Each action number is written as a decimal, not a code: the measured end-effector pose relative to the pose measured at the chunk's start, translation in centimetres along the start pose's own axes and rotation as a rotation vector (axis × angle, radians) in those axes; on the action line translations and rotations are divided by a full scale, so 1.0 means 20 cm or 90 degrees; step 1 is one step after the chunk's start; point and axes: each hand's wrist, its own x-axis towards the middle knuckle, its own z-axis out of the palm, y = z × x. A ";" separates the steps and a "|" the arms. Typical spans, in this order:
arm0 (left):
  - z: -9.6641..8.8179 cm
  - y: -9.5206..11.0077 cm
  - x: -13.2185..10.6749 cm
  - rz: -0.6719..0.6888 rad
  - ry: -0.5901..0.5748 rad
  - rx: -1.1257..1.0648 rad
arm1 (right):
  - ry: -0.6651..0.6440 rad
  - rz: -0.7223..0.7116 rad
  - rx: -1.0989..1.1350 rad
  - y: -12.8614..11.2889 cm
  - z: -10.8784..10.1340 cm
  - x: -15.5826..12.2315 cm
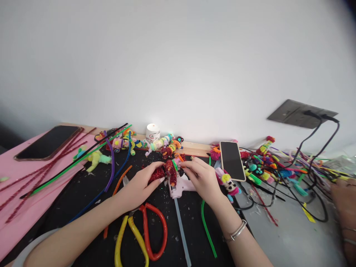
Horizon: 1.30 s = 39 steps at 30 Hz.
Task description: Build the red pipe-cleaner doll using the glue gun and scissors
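White wall is filling the background above a cluttered tabletop point(292, 237), with a black mat point(91, 193) lying under my arms and a pink sheet point(16, 207) lying to the left. My left hand point(139, 187) is clamping its grip around one end of a red glitter figure point(167, 171) at the middle of the mat. My right hand point(201, 178) is pinching the figure's other end, fingertips together on it. A pale glue gun point(180, 185) is lying just under the figure, between my hands. Red and yellow scissors point(147, 230) are resting near my left wrist. A phone point(232, 160) is lying just beyond my right hand. Another person's hand point(345, 200) is showing at the right edge.
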 end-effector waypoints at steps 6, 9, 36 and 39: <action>0.00 0.00 0.00 0.002 0.002 0.007 | -0.001 0.012 0.020 0.01 -0.01 0.00; 0.00 0.00 0.00 0.005 -0.001 0.003 | -0.002 0.014 0.022 0.01 -0.01 0.00; 0.00 0.00 -0.01 0.011 0.012 -0.009 | 0.004 0.008 0.029 0.00 -0.01 0.00; 0.00 0.00 -0.01 0.012 0.010 -0.007 | 0.002 0.013 0.034 0.00 -0.01 0.00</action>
